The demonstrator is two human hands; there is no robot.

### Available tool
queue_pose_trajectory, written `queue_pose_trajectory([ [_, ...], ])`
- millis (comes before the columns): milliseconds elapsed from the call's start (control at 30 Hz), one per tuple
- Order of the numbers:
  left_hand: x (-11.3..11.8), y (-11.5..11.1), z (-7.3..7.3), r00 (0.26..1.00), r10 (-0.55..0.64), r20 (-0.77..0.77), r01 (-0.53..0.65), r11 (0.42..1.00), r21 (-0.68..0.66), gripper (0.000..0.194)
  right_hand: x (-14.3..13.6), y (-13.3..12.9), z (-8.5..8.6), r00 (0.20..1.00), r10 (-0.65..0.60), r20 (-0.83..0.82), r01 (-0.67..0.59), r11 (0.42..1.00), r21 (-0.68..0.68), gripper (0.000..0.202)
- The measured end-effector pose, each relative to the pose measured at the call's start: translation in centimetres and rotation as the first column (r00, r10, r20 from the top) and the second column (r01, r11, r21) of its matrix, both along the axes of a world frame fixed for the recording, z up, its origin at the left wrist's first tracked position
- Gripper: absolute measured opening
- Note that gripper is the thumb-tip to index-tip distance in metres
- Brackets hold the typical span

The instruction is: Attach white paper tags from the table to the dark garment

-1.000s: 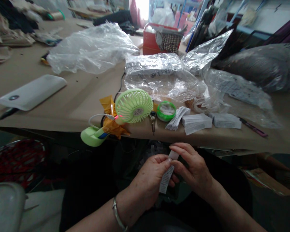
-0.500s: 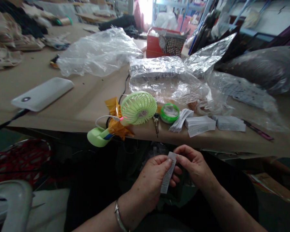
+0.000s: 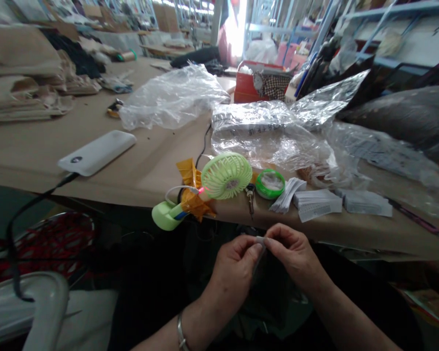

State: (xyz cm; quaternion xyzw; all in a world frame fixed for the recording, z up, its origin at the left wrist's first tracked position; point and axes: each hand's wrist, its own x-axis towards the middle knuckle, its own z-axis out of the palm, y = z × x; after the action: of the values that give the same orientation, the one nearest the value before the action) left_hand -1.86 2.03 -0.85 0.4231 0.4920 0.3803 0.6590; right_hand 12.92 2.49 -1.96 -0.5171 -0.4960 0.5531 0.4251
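Observation:
Below the table edge, my left hand point(image 3: 236, 265) pinches a small white printed label point(image 3: 260, 240) between thumb and forefinger. My right hand point(image 3: 294, 251) pinches the label's upper end, its fingertips touching those of the left. Most of the label is hidden by the fingers and turned edge-on. On the table just beyond lie stacks of similar labels: a fanned bundle point(image 3: 288, 194), a middle stack point(image 3: 317, 204) and a right stack point(image 3: 368, 202). Left of them sit a round green tub point(image 3: 269, 184) with whitish contents and a small pointed metal tool point(image 3: 250, 200).
A green fan point(image 3: 227, 176) is fixed at the table edge with brown tape point(image 3: 195, 202). To its left lies a white power bank point(image 3: 98, 152) with a black cable. Clear plastic bags point(image 3: 175, 97) spread behind. A dark pink slim tool point(image 3: 419, 218) lies at right.
The view has shifted, so the table things appear lower and further right. My right thumb and fingers have closed on the label's upper end, and the label has turned from face-on to edge-on.

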Motion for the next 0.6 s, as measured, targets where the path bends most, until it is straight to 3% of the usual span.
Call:
queue_pose_trajectory([
  [167, -0.8, 1.3, -0.3, 0.984, 0.096, -0.153, -0.064, 0.977, 0.202, 0.014, -1.1, 1.1, 0.4, 0.986, -0.041, 0.163, 0.019, 0.990, 0.137, 0.016],
  [333, -1.2, 2.2, 0.1, 0.952, 0.152, -0.266, -0.048, 0.931, 0.361, 0.015, -1.8, 1.8, 1.1, 0.957, -0.083, 0.277, 0.007, 0.965, 0.263, 0.014],
  [600, -1.2, 2.6, 0.1, 0.939, 0.187, -0.290, -0.035, 0.888, 0.458, 0.015, -1.8, 2.2, 0.7, 0.927, -0.132, 0.352, -0.019, 0.919, 0.394, 0.011],
])
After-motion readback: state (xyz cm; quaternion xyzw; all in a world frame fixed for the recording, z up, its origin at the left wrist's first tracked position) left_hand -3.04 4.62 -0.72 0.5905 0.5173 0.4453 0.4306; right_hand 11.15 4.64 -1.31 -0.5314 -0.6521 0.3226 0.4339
